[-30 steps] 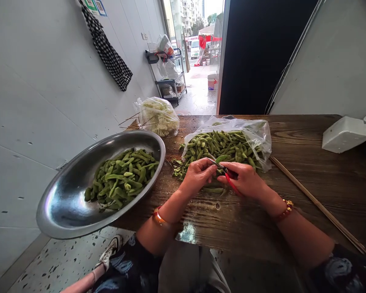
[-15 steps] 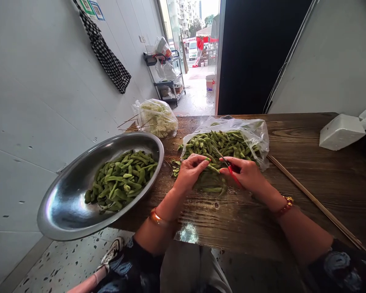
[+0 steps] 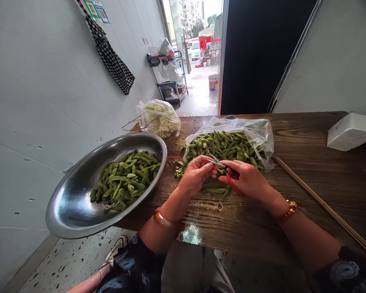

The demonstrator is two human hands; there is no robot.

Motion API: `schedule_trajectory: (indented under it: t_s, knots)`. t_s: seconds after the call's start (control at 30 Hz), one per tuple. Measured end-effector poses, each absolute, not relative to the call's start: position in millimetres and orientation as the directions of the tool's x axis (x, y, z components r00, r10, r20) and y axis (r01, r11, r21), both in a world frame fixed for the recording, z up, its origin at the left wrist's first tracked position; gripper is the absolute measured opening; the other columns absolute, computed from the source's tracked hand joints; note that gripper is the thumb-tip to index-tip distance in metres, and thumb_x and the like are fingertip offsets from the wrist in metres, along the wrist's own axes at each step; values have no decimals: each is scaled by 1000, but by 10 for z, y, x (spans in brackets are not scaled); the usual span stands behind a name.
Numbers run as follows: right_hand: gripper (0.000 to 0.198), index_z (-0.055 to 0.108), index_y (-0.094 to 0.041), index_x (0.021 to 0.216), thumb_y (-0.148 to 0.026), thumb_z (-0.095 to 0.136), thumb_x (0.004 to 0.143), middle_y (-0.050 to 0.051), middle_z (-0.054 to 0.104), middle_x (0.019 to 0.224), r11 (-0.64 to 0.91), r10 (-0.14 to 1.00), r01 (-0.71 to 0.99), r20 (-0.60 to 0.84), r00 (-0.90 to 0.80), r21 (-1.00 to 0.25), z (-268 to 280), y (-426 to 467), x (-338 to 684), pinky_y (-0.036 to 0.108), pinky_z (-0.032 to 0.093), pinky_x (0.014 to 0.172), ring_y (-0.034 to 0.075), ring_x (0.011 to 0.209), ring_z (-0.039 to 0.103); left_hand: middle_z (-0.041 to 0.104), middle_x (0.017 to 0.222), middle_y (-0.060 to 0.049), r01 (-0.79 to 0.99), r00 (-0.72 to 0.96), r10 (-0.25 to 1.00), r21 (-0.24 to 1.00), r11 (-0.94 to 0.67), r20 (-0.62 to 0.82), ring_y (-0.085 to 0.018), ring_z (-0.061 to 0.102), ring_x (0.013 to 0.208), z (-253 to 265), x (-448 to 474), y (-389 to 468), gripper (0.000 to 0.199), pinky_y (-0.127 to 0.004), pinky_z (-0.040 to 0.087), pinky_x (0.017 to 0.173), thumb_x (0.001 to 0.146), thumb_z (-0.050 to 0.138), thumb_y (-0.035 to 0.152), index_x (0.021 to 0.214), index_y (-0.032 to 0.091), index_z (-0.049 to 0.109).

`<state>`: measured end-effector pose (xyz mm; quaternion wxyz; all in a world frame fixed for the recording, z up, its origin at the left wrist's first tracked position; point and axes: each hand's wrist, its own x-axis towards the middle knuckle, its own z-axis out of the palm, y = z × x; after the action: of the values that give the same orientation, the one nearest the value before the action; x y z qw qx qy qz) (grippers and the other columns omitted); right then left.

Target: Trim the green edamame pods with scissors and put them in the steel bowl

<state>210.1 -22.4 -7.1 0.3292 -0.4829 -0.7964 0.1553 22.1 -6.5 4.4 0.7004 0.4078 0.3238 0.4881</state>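
Observation:
My right hand (image 3: 246,177) is closed around a pair of red-handled scissors (image 3: 232,179). Their blades point left, to the fingertips of my left hand (image 3: 196,174), and look slightly apart. My left fingers are pinched together on an edamame pod, which they almost wholly cover. Just beyond both hands, a clear plastic bag (image 3: 260,132) lies spread with a heap of edamame pods (image 3: 222,144) on it. A few loose pods (image 3: 215,189) rest on the wooden table under my hands. To the left, a big steel bowl (image 3: 70,211) contains more edamame pods (image 3: 128,179).
Behind the bowl sits a plastic bag of cauliflower (image 3: 161,120) with thin skewers beside it. A bundle of long sticks (image 3: 320,201) slants across the table's right side. A white foam box (image 3: 350,131) stands at the far right. A shelf cart (image 3: 171,81) is near the doorway.
The scissor blades have swung left to my left fingertips. The pod that showed between my hands is now mostly hidden. The whole view has shifted slightly.

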Motion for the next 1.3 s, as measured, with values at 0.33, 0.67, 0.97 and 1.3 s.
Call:
schedule_trajectory:
  t_s: [0.33, 0.67, 0.97, 1.3]
  knots:
    - [46, 64, -20, 116, -48, 67, 79, 6, 68, 89, 517, 855, 582, 402, -326, -628, -127, -203, 2080, 30, 51, 66, 17, 70, 60, 69, 74, -4, -368, 354, 934, 910, 190, -52, -9, 62, 62, 21, 260, -116, 31, -21, 50, 63, 66, 81, 29, 83, 12, 60]
    - [41, 69, -18, 109, -48, 65, 81, 6, 72, 83, 507, 856, 637, 425, -294, -580, -104, -204, 2110, 28, 47, 63, 17, 67, 62, 65, 68, -1, -362, 313, 949, 920, 152, -34, -7, 57, 54, 51, 225, -79, 26, -19, 45, 54, 69, 76, 25, 84, 13, 59]
    - [49, 69, -17, 113, -54, 60, 82, 0, 62, 62, 396, 897, 658, 422, -129, -641, -49, -148, 2210, 24, 41, 52, 13, 54, 53, 54, 68, 1, -282, 138, 989, 956, 83, -45, -7, 46, 54, 88, 68, 53, 22, -19, 34, 47, 76, 65, 37, 77, 15, 61]
    - [46, 69, -17, 112, -51, 62, 82, 0, 63, 64, 418, 890, 630, 433, -140, -655, -48, -154, 2198, 24, 42, 54, 13, 55, 52, 60, 91, -5, 858, 352, 906, 306, -413, 236, -19, 57, 80, -73, 169, -15, 23, -28, 38, 66, 87, 54, 30, 103, 27, 70]
